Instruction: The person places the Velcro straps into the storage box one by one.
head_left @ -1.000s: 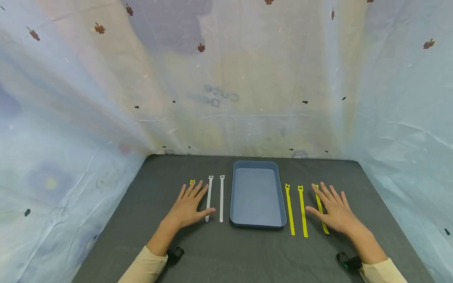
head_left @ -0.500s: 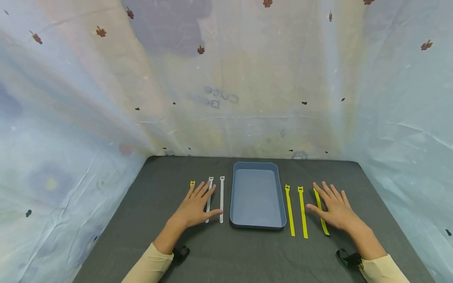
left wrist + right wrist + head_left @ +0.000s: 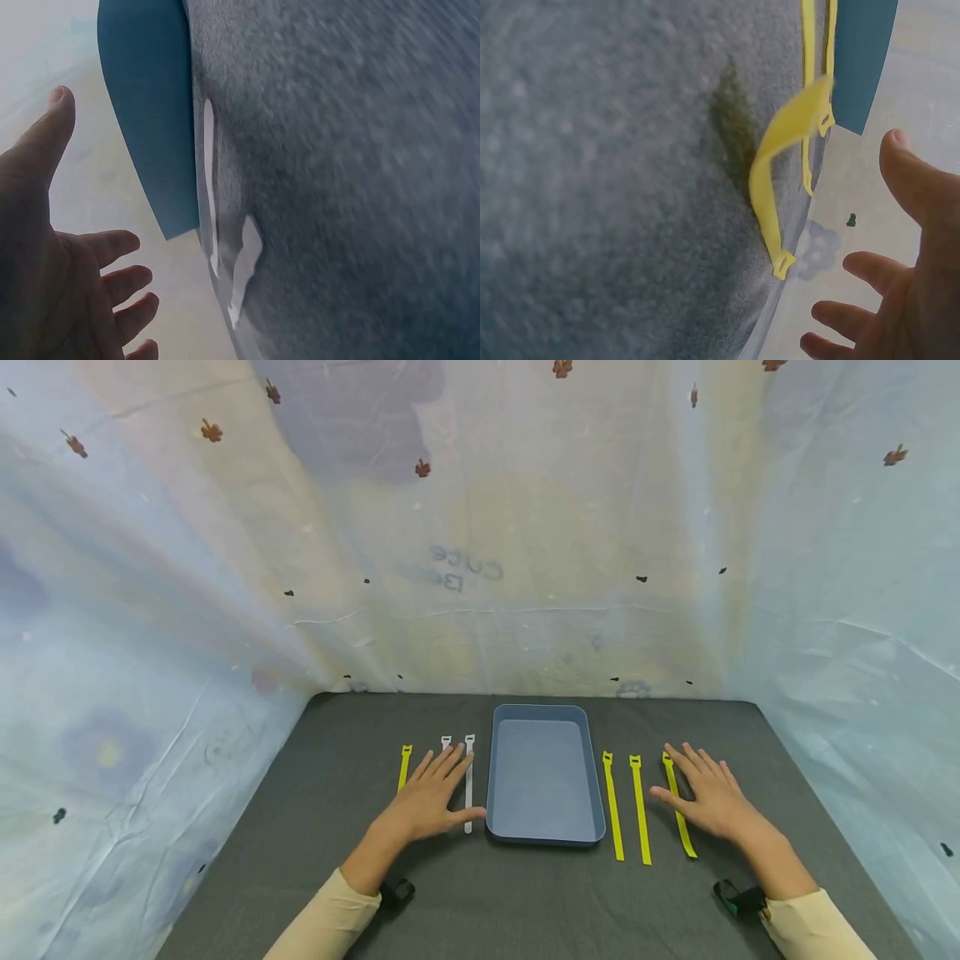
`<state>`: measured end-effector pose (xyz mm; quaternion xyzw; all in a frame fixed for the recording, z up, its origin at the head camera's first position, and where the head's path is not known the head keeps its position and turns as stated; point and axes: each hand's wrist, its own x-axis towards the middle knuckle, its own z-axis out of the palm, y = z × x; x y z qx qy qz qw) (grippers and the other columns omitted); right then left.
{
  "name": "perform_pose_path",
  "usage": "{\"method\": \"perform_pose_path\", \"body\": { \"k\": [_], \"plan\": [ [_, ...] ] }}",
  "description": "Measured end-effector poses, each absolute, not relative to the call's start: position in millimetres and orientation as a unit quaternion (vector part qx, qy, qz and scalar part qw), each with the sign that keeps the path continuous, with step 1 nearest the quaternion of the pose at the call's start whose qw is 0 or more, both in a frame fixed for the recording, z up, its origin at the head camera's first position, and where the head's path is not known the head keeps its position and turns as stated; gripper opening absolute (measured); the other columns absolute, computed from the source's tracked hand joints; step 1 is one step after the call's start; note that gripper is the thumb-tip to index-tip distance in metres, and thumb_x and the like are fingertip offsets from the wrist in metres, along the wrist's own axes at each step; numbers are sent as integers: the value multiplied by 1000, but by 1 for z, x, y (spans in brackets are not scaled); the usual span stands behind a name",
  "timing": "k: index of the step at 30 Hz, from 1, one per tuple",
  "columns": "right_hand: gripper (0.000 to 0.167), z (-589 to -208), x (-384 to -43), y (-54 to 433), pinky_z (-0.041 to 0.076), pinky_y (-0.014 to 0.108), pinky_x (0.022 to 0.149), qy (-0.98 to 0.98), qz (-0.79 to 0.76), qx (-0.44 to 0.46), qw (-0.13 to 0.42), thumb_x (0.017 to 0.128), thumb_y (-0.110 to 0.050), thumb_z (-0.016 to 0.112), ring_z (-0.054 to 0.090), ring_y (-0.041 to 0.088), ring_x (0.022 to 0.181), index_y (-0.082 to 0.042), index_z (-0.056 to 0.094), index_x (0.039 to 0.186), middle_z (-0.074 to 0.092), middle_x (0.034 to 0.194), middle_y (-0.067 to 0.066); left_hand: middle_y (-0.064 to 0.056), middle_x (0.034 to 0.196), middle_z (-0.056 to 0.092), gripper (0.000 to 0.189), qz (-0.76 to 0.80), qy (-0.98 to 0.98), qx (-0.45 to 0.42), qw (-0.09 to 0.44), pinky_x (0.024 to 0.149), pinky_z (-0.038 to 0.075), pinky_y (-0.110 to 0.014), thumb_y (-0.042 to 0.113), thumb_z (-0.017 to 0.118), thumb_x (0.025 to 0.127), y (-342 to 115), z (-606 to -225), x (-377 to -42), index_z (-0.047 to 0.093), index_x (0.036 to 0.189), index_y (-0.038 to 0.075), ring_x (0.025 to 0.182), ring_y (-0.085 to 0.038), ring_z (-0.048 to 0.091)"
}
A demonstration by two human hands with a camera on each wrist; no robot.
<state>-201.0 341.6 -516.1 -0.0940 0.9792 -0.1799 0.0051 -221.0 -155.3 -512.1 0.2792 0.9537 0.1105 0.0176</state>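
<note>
My left hand [image 3: 426, 806], fingers spread, hovers over two white cable ties. One white cable tie [image 3: 469, 789] shows between its fingers and thumb; only the head of the other white tie [image 3: 446, 742] is visible. Left of them lies a yellow tie [image 3: 404, 768], its lower part hidden by the hand. My right hand [image 3: 716, 806], also spread and holding nothing, is above the outermost yellow tie [image 3: 683, 837]. In the right wrist view that yellow tie [image 3: 760, 180] has its tail curled up off the cloth. Two more yellow ties [image 3: 612, 810] lie flat beside it.
A shallow blue-grey tray [image 3: 543, 777] stands between the two groups of ties, the left thumb tip right at its edge. Dark grey cloth [image 3: 555, 902] covers the table. A patterned curtain [image 3: 525, 527] rises behind it and along both sides.
My left hand has moved right, from over the yellow tie to over the white ties, uncovering more of the yellow one. My right hand has hardly moved.
</note>
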Motion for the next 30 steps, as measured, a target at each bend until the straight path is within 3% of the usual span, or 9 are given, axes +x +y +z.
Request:
{"method": "perform_pose_path", "body": {
  "k": [10,20,26,30],
  "plan": [
    [93,-519,-213,345,29,83,113,977,-193,-92,1,103,-57,68,33,65,144,7,37,162,34,160,43,-12,180,15,109,113,947,298,33,133,14,-58,79,58,97,-144,-510,-218,23,172,8,165,-37,19],
    [76,-518,-220,345,30,81,112,969,-231,-90,-2,105,-41,71,37,63,141,10,44,155,45,152,40,-14,180,15,115,117,939,321,43,134,14,-58,80,61,94,-134,-512,-218,19,172,6,165,-34,18],
    [68,-518,-221,348,48,74,97,965,-245,-94,-19,103,-33,76,57,55,120,12,51,147,57,137,38,-14,180,13,121,116,936,329,54,134,13,-55,80,65,90,-128,-514,-217,16,173,5,166,-33,16],
    [65,-520,-223,350,53,69,91,964,-251,-82,-20,102,-30,78,62,53,113,13,54,144,60,132,38,-12,181,11,125,119,935,328,60,135,11,-52,81,67,88,-125,-514,-215,16,173,6,166,-30,14]
  ]
}}
